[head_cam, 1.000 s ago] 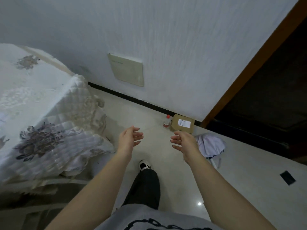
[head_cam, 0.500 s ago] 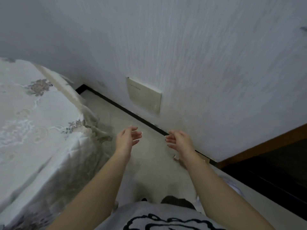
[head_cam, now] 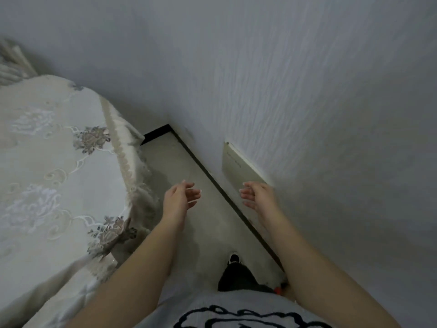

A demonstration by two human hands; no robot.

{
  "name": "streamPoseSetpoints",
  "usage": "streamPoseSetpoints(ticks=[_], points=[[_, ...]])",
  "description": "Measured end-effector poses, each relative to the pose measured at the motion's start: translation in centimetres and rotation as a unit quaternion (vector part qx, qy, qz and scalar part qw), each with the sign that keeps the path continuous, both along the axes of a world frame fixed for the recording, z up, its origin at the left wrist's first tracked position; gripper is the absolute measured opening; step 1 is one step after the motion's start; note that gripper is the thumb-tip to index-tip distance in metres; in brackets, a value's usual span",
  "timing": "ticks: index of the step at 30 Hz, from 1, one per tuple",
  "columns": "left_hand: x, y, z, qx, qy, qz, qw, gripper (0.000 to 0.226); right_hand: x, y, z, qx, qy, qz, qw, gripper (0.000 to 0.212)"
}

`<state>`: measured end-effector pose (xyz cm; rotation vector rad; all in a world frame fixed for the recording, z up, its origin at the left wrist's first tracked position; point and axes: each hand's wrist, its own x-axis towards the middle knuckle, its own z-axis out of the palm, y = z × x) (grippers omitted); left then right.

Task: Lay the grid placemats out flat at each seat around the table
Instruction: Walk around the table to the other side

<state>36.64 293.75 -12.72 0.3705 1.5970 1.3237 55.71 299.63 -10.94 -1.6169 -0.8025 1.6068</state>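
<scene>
The table (head_cam: 47, 162) fills the left side, draped in a cream cloth embroidered with flowers. No grid placemat shows anywhere in view. My left hand (head_cam: 181, 197) hovers over the floor just right of the table's edge, fingers apart and lightly curled, holding nothing. My right hand (head_cam: 257, 196) is held out at the same height near the wall, fingers also apart and empty. The two palms face each other with a gap between them.
A narrow strip of pale floor (head_cam: 189, 221) runs between the table and a textured white wall (head_cam: 307, 91) with a dark baseboard. A beige panel (head_cam: 236, 164) is set low in the wall. My dark trouser leg and shoe (head_cam: 234, 259) stand on the floor.
The view has swung left along the wall: the doorway, box and bottle have left the frame, and more of the table top shows. Both hands stay open and empty.
</scene>
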Motion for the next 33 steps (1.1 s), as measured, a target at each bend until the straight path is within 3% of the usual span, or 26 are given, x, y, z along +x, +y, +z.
streamPoseSetpoints(ticks=[7,18,33], points=[[-1.0,9.9,0.9,-0.006,0.014,0.081,0.997,0.032,-3.2,12.2,1.3,0.024,-0.025,0.141,0.989,0.012],[-6.0,15.0,0.7,-0.032,0.024,0.193,0.98,0.027,-10.6,20.4,0.4,0.002,-0.01,0.254,0.967,0.009],[-21.9,25.3,1.4,0.02,-0.042,0.35,0.936,0.018,-31.0,32.6,0.4,0.018,-0.026,0.385,0.923,0.01]])
